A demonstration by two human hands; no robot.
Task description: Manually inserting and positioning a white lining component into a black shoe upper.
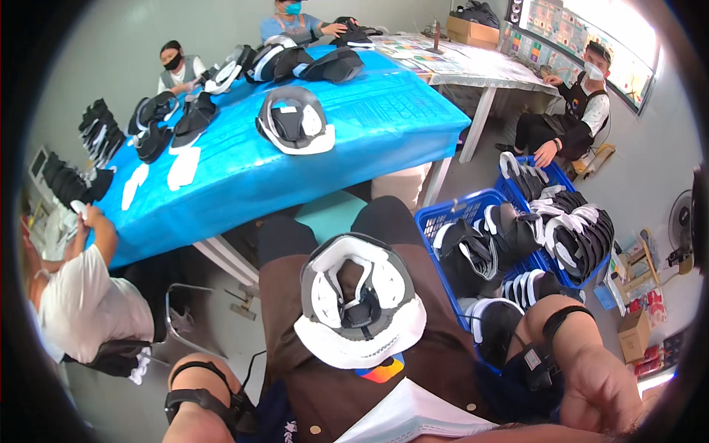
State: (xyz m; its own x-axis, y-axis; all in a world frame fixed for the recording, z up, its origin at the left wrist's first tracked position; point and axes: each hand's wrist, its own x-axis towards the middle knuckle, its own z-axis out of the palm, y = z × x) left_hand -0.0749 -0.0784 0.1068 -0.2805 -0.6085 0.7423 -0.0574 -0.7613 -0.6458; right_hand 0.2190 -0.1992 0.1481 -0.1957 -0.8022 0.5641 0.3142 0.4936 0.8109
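Observation:
On my lap, over the brown apron (pixel 288 310), rests a cap (pixel 362 341) turned upside down. It has a grey shell, white padded panels inside and a white brim; neither hand touches it. My left arm (pixel 196 402), with black straps around it, is bent at the lower left, and its hand is out of the picture. My right arm is bent back at the lower right with a black band on it. My right hand (pixel 602 391) seems to be close to the camera at the rim, with its fingers hidden. Nearest to it is a blue basket (pixel 432 221) of black-and-white caps.
A blue-covered table (pixel 369 140) stands ahead, bearing another upturned cap (pixel 295 122) and several dark caps. A second blue basket (pixel 565 177) of caps is at right, beside a seated co-worker (pixel 583 111). Another co-worker (pixel 96 288) sits left; two more are beyond the table.

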